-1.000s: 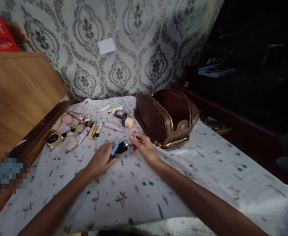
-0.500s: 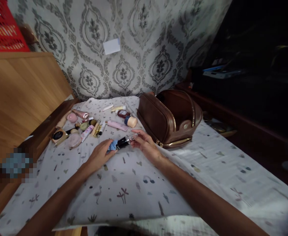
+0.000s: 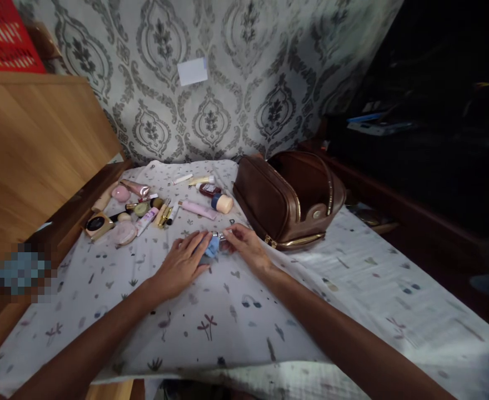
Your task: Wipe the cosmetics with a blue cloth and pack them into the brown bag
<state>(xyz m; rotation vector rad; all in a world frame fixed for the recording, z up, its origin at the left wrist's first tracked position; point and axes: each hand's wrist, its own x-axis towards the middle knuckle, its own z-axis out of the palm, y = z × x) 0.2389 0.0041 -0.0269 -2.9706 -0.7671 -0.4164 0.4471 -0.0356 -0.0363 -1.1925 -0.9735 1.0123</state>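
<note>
Over the cloth-covered table, my left hand (image 3: 183,256) is closed around a small light-blue cloth (image 3: 211,248), which is wrapped over a cosmetic bottle (image 3: 221,236). Only the bottle's silver band and clear end show; its black body is hidden under the cloth and fingers. My right hand (image 3: 248,247) pinches that clear end between thumb and fingers. A brown makeup bag (image 3: 265,191) stands open just beyond my right hand. Behind my hands lie a pink tube (image 3: 198,210) and a bottle with a beige and navy body (image 3: 222,203).
Several cosmetics lie at the left, among them a round pink compact (image 3: 124,233), a square gold-toned case (image 3: 99,225) and a pink sponge (image 3: 120,193). A wooden panel (image 3: 40,150) borders the left side, with a red basket (image 3: 6,39) on top. Patterned wallpaper stands behind.
My left hand has slid right with the blue cloth along the bottle, covering the black body that showed before. My right hand keeps its pinch on the clear end.
</note>
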